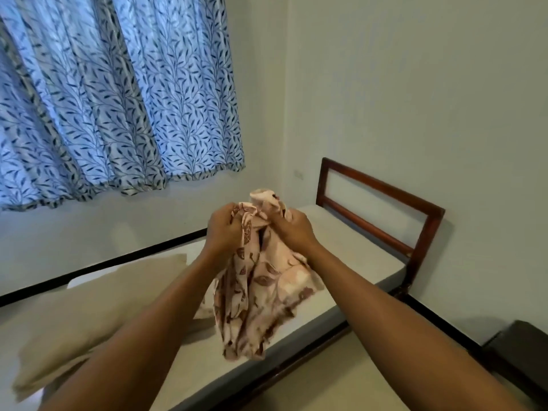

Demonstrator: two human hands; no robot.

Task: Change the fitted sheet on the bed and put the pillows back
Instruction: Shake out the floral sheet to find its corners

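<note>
At the centre of the frame a bunched, soft pink cotton sheet with brown leaf print [261, 280] hangs in loose crumpled folds, its lower end reaching the bare grey foam mattress [350, 247]. The left hand [224, 228] and the right hand [292, 225] each grip the gathered top of the sheet, fingers curled tightly into the cloth, close together. To the lower left lies a flat, rectangular beige fabric pillow [89, 310] on the mattress. Right of centre stands a dark polished wooden headboard of straight rails [382, 203] against a smooth pale wall. The upper left holds a pleated white curtain with blue leaf pattern [118, 93]. A dark boxy furniture corner [522, 351] sits at lower right.
</note>
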